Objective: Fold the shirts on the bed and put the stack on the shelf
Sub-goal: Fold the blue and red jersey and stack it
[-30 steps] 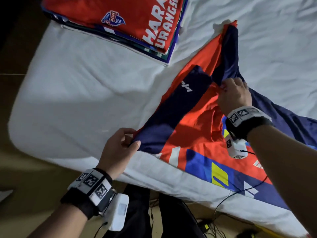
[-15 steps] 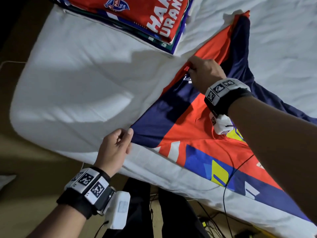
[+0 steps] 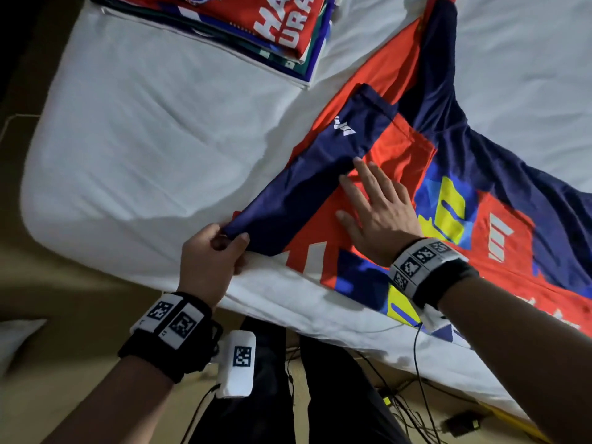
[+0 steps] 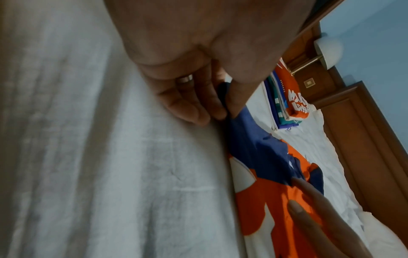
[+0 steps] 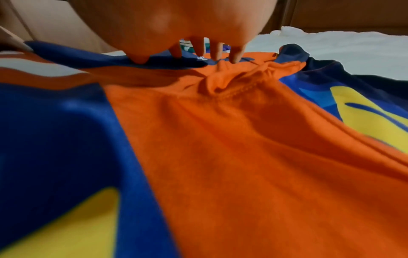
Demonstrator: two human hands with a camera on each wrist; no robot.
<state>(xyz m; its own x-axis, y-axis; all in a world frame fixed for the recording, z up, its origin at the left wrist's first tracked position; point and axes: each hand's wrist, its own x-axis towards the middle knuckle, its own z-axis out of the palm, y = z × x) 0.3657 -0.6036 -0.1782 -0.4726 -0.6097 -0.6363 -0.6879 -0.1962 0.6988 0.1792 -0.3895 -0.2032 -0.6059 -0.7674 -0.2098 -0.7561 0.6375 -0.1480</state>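
While it lies spread on the bed: the shirt (image 3: 394, 161), red-orange with navy, blue and yellow panels, reaches from the near edge toward the far right.
Left hand (image 3: 209, 254): fingers and thumb pinched on the navy corner of the shirt at the near edge of the bed; a ring (image 4: 185, 78) shows on one finger in the left wrist view.
Right hand (image 3: 378, 213): fingers straight and spread, pressed flat on the orange cloth just beside the folded-over navy sleeve (image 3: 323, 168).
Sleeve: laid diagonally across the shirt's front, a small white logo on it.
Folded stack (image 3: 272, 30): several shirts piled at the far side of the bed, a red one with white lettering on top, well apart from both hands.
Bed (image 3: 153, 139): white sheet, lightly creased, rounded corner at the left.
Room: brown wooden panelling (image 4: 362, 139) behind the bed, a pale blue wall above it, and a white-shaded wall lamp (image 4: 329, 52).
Floor (image 3: 64, 315): tan, with dark cables (image 3: 413, 408) below the bed's near edge.
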